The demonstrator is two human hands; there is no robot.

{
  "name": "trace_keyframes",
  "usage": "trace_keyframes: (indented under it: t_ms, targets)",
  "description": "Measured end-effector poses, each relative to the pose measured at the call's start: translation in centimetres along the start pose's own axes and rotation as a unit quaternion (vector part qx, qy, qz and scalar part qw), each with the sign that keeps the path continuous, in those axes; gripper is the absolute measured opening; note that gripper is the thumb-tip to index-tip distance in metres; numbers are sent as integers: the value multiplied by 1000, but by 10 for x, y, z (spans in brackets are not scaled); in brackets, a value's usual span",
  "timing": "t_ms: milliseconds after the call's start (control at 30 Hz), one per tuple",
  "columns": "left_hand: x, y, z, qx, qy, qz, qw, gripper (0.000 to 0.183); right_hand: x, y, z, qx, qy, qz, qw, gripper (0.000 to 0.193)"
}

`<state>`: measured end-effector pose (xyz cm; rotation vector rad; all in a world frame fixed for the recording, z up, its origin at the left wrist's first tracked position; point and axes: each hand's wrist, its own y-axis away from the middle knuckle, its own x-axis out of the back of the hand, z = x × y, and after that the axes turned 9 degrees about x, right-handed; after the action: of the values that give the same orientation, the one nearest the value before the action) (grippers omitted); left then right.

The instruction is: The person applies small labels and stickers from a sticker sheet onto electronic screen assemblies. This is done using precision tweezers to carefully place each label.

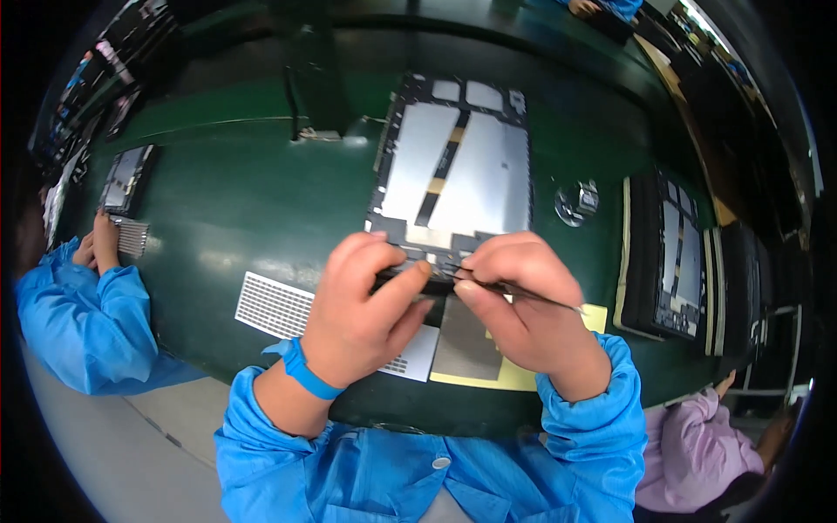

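A tablet-like device (488, 166) lies before me with its inside showing: silvery plates in a dark frame, a dark ribbon cable (443, 167) running across. My left hand (362, 296), with a blue band at the wrist, grips its near edge, fingers curled and thumb on the dark strip. In my right hand (527, 292), dark tweezers (540, 299) are pinched between thumb and fingers. Their tip meets the near strip of the device close to my left thumb. Whether the tip holds a small part cannot be seen. My hands cover part of that edge.
Under my hands lie a white sheet with rows of dark pieces (275, 305), a grey sheet (466, 340) and yellow sheet (523, 378). A small clear-and-silver item (578, 202) sits right of the device. Another such device (678, 261) rests on dark padding at right. Co-workers sit at both sides.
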<state>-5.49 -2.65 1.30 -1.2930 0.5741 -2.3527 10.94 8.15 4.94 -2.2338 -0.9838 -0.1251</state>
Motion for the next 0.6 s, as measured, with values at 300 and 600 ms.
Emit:
trace_keyframes:
  t_ms: [300, 600]
  targets:
    - [7, 5, 15, 34, -104, -81, 991, 77, 37, 98, 4, -394, -221, 127, 883, 17]
    - [-1, 22, 31, 38, -221, -92, 970, 101, 34, 105, 8, -379, -204, 86, 899, 16]
